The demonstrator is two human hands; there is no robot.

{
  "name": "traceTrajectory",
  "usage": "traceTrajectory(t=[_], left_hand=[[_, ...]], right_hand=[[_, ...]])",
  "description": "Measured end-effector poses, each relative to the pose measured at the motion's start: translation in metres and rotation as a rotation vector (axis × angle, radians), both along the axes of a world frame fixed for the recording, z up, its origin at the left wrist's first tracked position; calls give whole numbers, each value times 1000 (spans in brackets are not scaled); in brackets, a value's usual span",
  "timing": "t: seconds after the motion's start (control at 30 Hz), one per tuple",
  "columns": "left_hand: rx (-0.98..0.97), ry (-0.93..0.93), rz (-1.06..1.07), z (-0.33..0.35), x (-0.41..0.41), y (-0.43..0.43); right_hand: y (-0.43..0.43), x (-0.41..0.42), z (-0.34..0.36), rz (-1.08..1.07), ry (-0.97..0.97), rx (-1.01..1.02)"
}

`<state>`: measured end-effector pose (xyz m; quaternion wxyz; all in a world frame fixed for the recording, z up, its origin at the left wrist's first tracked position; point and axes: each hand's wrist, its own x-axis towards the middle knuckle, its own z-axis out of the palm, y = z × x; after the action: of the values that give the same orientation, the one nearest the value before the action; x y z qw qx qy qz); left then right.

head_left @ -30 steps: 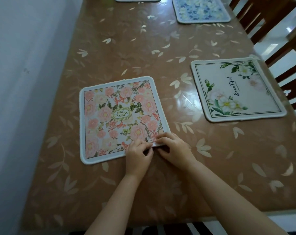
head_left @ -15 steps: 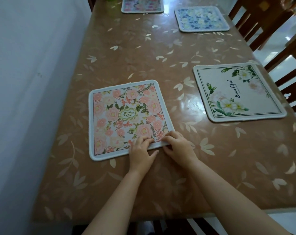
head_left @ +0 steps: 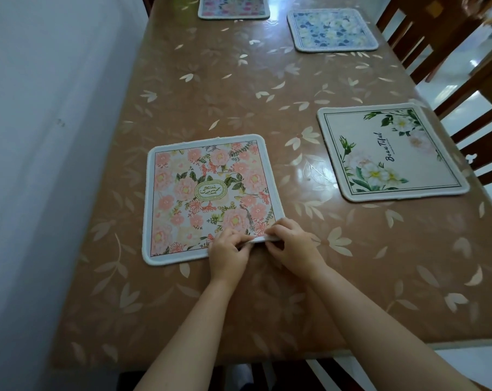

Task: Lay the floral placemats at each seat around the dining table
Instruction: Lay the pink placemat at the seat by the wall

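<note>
- Pinching the near edge of the square pink floral fabric placemat, the left hand had its fingers curled over the white border.
- The right hand gripped the same placemat at its near right corner, just beside the left hand.
- That placemat lay on the brown leaf-patterned table, on the side nearest the white wall.
- A cream square placemat with white flowers lay to the right, well apart, by the dark wooden chairs.
- A blue floral placemat and another pink floral placemat lay at the far end.
</note>
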<state>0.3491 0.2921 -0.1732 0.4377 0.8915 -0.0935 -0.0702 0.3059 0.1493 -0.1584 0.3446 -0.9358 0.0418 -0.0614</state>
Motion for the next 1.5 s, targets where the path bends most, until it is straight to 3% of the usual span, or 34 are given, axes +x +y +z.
traceTrajectory(t=[0.27, 0.4, 0.6, 0.8, 1.03, 1.3, 1.5], left_hand=[[-142, 128, -15, 12, -39, 76], [-144, 42, 26, 31, -53, 104], [-95, -102, -84, 52, -82, 109], [-145, -53, 67, 50, -97, 123], [-104, -58, 156, 47, -111, 154], [171, -135, -66, 49, -111, 134], [188, -141, -86, 45, -114, 124]], right_hand=[[25, -40, 13, 179, -7, -9], [44, -48, 20, 164, -55, 30], [88, -51, 35, 209, -81, 101], [102, -57, 34, 340, -52, 63], [76, -54, 18, 244, 54, 17], [86, -59, 15, 291, 52, -1], [77, -67, 17, 314, 29, -14]])
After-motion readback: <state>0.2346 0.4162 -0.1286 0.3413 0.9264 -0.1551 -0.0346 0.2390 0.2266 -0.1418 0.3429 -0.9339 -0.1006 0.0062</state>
